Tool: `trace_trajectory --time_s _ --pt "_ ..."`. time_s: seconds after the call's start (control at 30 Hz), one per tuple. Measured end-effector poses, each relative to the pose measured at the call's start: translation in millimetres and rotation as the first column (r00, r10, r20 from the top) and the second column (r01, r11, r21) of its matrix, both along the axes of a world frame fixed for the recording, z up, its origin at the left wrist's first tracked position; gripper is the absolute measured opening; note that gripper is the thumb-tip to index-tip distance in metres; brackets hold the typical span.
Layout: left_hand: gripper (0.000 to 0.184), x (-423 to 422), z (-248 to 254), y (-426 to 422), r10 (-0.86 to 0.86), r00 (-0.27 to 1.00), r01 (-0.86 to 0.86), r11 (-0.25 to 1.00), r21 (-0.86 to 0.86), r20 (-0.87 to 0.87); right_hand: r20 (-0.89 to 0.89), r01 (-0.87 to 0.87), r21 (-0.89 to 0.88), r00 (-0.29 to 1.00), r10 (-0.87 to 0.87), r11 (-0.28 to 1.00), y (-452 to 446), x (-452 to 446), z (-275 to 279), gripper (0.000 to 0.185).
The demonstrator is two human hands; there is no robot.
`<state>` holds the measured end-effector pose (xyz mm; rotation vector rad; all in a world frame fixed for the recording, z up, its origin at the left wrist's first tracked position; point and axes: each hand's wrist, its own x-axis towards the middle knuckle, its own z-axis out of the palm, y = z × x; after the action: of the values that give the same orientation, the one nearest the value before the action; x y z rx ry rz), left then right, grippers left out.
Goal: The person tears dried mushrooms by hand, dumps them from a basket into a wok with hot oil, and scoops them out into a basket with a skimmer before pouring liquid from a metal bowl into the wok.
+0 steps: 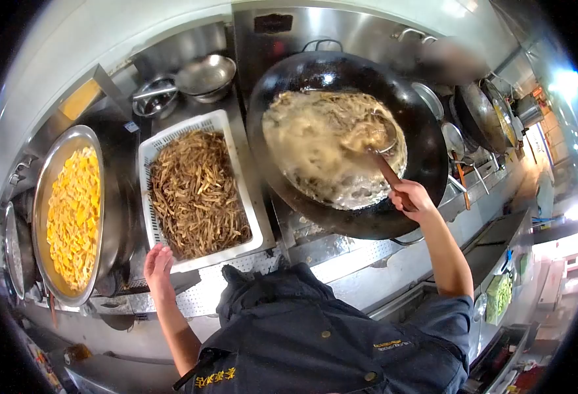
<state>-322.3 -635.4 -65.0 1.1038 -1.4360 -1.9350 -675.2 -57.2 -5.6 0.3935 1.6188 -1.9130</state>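
Observation:
My right hand (412, 199) is wrapped round the wooden handle of a skimmer (386, 169). The skimmer's round metal head sits in the bubbling, foamy oil (315, 141) and is partly hidden by it. Around the oil rises a large black wok (427, 164). My left hand (158, 266) holds nothing, its fingers up and apart from the thumb, at the near left corner of a white plastic basket (240, 180). Brown, dry-looking strips (197, 194) fill that basket; whether the fingers touch its rim I cannot tell.
Further left stands a big metal bowl (96, 141) of yellow chopped pieces (73, 217). Metal bowls (207, 75) are behind the basket. Right of the wok are another wok (476, 115) and wooden-handled tools (462, 180). A steel counter edge (361, 262) runs before me.

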Motion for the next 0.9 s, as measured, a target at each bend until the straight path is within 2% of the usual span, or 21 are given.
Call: trace_trajectory --time_s 0.13,0.23,0.3,0.43,0.57,0.63,0.7,0.77,0.83,0.9 --pt "0.037 -0.8 7.9 -2.1 -0.011 1.0 0.01 1.0 -0.016 -0.021 -0.1 -0.008 -0.079 0.995 0.001 0.997 -28.2 -41.0 -44.6 0.013" --pt "0.037 4.5 8.5 -5.5 -0.024 0.999 0.022 0.999 -0.039 -0.04 -0.125 -0.045 -0.114 0.992 0.03 0.992 -50.8 -54.9 -49.1 0.019" --pt "0.035 10.3 8.2 -6.2 -0.014 0.999 0.011 0.998 -0.06 -0.037 -0.166 0.045 -0.103 0.984 -0.061 0.994 -62.6 -56.8 -50.8 0.022" --pt "0.035 23.5 7.8 -2.2 0.0 0.999 -0.002 0.999 -0.048 -0.051 -0.167 0.035 -0.171 0.984 -0.064 0.985 -53.1 -66.8 -60.0 0.021" --pt "0.035 29.8 5.5 -0.8 0.05 0.999 -0.051 0.998 -0.046 -0.022 -0.243 -0.033 0.002 0.969 0.032 0.999 -29.1 -48.0 -39.7 0.016" --pt "0.035 31.6 3.8 -0.8 0.064 0.998 -0.065 0.997 -0.04 -0.022 -0.27 -0.099 0.196 0.951 0.15 0.976 -18.9 -28.7 -17.9 0.016" --pt "0.036 30.5 -0.2 -2.5 0.047 0.999 -0.048 0.998 -0.051 -0.023 -0.245 -0.198 0.379 0.921 0.304 0.904 -4.1 -13.5 -8.0 0.021" --pt "0.036 26.8 -2.4 -1.8 0.048 0.999 -0.048 0.998 -0.044 -0.019 -0.154 -0.214 0.425 0.941 0.303 0.88 -4.9 10.1 6.4 0.02" --pt "0.036 21.9 -5.4 -0.2 0.042 0.999 -0.043 0.998 -0.04 -0.018 -0.075 -0.245 0.336 0.956 0.285 0.91 -17.8 30.8 13.4 0.024" --pt "0.037 14.8 -7.2 -0.5 0.02 0.999 -0.021 0.999 -0.025 -0.037 0.038 -0.241 0.157 0.97 0.238 0.958 -36.4 43.2 12.5 0.026"
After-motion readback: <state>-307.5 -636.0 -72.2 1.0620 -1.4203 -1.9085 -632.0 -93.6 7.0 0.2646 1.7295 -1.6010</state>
